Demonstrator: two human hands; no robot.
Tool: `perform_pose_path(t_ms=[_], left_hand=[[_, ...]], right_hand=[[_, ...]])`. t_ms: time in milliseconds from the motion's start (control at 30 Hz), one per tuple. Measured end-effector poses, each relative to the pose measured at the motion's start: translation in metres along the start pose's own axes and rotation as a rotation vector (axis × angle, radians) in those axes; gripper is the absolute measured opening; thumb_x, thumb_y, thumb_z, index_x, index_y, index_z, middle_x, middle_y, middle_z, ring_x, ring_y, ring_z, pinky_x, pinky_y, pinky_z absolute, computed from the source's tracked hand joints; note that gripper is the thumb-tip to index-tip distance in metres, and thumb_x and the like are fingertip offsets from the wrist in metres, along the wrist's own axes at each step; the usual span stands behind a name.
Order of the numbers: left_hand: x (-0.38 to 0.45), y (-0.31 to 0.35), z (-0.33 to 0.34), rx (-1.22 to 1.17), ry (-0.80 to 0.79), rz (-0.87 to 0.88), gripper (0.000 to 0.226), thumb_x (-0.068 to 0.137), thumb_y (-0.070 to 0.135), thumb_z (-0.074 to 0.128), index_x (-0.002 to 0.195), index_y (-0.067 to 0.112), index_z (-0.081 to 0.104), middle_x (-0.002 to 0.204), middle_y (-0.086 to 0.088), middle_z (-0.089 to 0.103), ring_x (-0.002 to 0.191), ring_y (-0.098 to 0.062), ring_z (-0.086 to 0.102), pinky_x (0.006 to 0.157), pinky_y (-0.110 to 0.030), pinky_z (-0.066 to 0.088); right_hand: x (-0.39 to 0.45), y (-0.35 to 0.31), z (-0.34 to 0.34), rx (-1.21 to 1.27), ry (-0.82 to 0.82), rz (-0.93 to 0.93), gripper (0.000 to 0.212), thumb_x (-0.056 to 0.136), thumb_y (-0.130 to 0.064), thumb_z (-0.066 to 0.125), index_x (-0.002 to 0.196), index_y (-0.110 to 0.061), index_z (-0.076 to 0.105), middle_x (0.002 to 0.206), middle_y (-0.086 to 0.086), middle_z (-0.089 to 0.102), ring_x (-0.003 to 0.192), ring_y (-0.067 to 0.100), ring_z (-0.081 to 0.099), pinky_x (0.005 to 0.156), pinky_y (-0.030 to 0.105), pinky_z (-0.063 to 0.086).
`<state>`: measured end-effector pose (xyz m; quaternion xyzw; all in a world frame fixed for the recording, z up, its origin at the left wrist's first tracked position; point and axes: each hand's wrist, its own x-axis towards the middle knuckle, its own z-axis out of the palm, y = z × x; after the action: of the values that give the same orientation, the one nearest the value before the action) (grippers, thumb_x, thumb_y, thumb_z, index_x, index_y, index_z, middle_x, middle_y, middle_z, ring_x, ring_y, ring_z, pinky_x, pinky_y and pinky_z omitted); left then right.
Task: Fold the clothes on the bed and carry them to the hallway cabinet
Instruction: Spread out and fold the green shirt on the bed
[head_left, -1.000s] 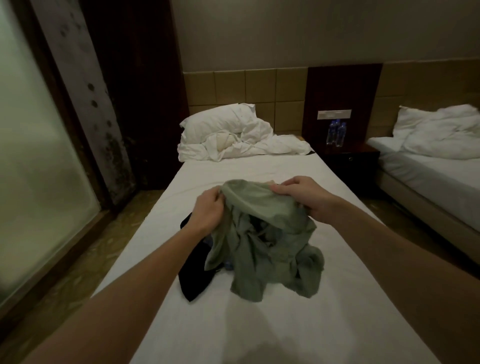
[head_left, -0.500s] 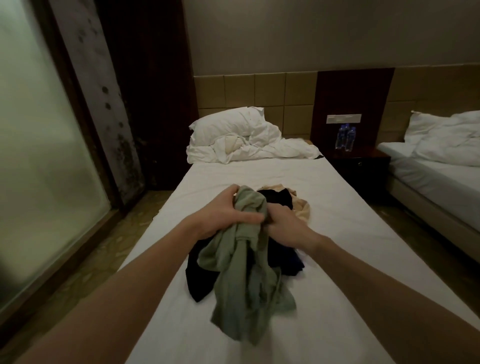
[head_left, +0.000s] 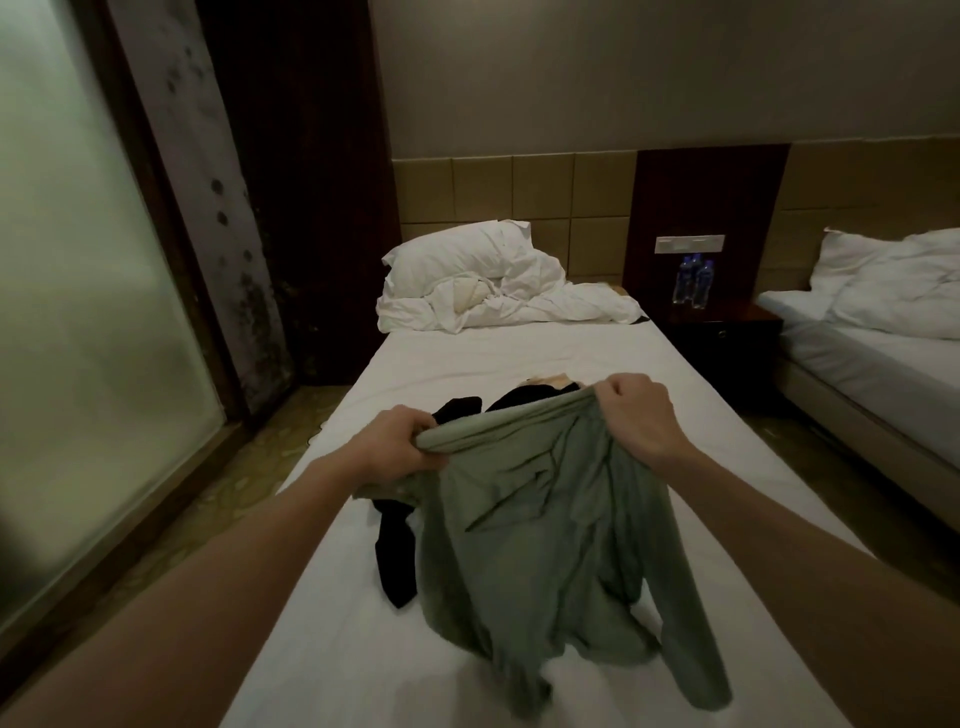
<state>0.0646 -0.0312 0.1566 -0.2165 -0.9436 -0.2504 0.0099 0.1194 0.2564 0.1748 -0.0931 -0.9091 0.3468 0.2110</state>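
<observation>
A sage-green garment (head_left: 545, 530) hangs spread above the white bed (head_left: 332, 639), its lower part drooping onto the sheet. My left hand (head_left: 400, 444) grips its top edge on the left. My right hand (head_left: 636, 415) grips the same edge on the right, a little higher. Behind and under the green cloth lies a black garment (head_left: 397, 556), partly hidden, and a beige piece (head_left: 550, 381) peeks out past it.
A pillow and a crumpled white duvet (head_left: 493, 291) lie at the head of the bed. A dark nightstand (head_left: 722, 338) with two water bottles (head_left: 693, 283) stands to the right, then a second bed (head_left: 872, 374). A frosted glass panel (head_left: 78, 322) lines the left side.
My hands were bunched together on the green garment half a second ago. They have moved apart along its top edge, lifting and spreading the cloth open.
</observation>
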Motion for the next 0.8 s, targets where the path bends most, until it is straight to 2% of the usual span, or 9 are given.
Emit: perform_pose_path(t_ms=[100,167,233,333,400,500,567,667,800], left_hand=[[0.003,0.022,-0.01,-0.228,0.069,0.037,0.002,0.085,0.015,0.073,0.085,0.017,0.073,0.082,-0.005,0.069,0.077,-0.012,0.063,0.074,-0.036,0.051],[0.002,0.046,-0.012,-0.33,0.053,0.076,0.008,0.086,0.011,0.068,0.089,0.015,0.075,0.085,-0.005,0.071,0.075,-0.005,0.063,0.076,-0.031,0.053],[0.002,0.073,-0.01,-0.392,-0.012,0.11,0.018,0.084,0.008,0.068,0.098,0.017,0.075,0.091,-0.002,0.074,0.081,-0.007,0.067,0.078,-0.028,0.055],[0.0,0.096,-0.002,-0.63,-0.192,0.053,0.038,0.073,0.015,0.066,0.11,0.014,0.06,0.101,-0.012,0.068,0.083,-0.025,0.065,0.068,-0.033,0.054],[0.001,0.094,0.005,-0.93,-0.264,-0.046,0.049,0.064,0.022,0.064,0.108,0.017,0.043,0.106,-0.017,0.052,0.086,-0.028,0.052,0.066,-0.036,0.045],[0.003,0.069,0.02,-1.167,-0.15,-0.168,0.05,0.067,0.026,0.063,0.107,0.022,0.033,0.114,-0.016,0.042,0.091,-0.03,0.049,0.072,-0.042,0.049],[-0.002,0.051,0.039,-1.07,-0.209,-0.255,0.056,0.076,0.026,0.061,0.125,0.027,0.035,0.122,-0.013,0.049,0.094,-0.029,0.056,0.078,-0.04,0.047],[-0.015,0.044,0.07,-0.77,-0.459,-0.168,0.073,0.084,0.016,0.07,0.144,0.03,0.03,0.136,-0.004,0.054,0.105,-0.014,0.062,0.085,-0.022,0.051],[-0.015,0.046,0.089,-0.646,-0.462,-0.078,0.03,0.09,0.018,0.072,0.118,0.008,0.066,0.106,-0.009,0.071,0.095,-0.019,0.067,0.09,-0.031,0.056]], right_hand=[[-0.004,0.01,0.0,-0.124,-0.119,-0.015,0.013,0.09,-0.022,0.055,0.097,-0.014,0.064,0.101,0.006,0.063,0.096,0.026,0.059,0.076,0.035,0.045],[-0.012,0.007,0.002,-0.023,-0.315,-0.101,0.05,0.078,-0.028,0.068,0.127,-0.023,0.056,0.121,-0.003,0.056,0.114,0.018,0.054,0.096,0.036,0.046],[-0.024,-0.009,0.006,0.17,-0.499,-0.174,0.079,0.075,-0.029,0.075,0.145,-0.03,0.038,0.13,-0.008,0.053,0.12,0.01,0.052,0.098,0.025,0.046],[-0.026,-0.026,0.023,0.18,-0.464,-0.301,0.078,0.076,-0.032,0.081,0.141,-0.033,0.038,0.117,-0.01,0.062,0.102,0.001,0.058,0.072,0.006,0.043],[-0.02,-0.026,0.028,0.132,-0.397,-0.302,0.063,0.078,-0.029,0.079,0.134,-0.029,0.048,0.115,-0.004,0.063,0.104,0.012,0.059,0.071,0.014,0.044],[-0.012,-0.013,0.023,0.194,-0.307,-0.22,0.036,0.084,-0.013,0.069,0.118,-0.024,0.064,0.111,-0.003,0.066,0.104,0.016,0.06,0.075,0.019,0.049],[-0.015,-0.014,0.014,0.472,-0.311,-0.125,0.031,0.087,0.002,0.063,0.11,-0.018,0.07,0.107,0.002,0.071,0.103,0.02,0.066,0.085,0.032,0.056],[-0.019,-0.026,0.001,0.799,-0.323,0.023,0.031,0.09,0.007,0.059,0.105,-0.016,0.071,0.105,0.009,0.073,0.103,0.028,0.068,0.089,0.042,0.057],[-0.015,-0.026,-0.014,0.973,-0.39,0.125,0.025,0.094,0.004,0.052,0.113,-0.005,0.066,0.112,0.02,0.07,0.103,0.036,0.068,0.092,0.047,0.054]])
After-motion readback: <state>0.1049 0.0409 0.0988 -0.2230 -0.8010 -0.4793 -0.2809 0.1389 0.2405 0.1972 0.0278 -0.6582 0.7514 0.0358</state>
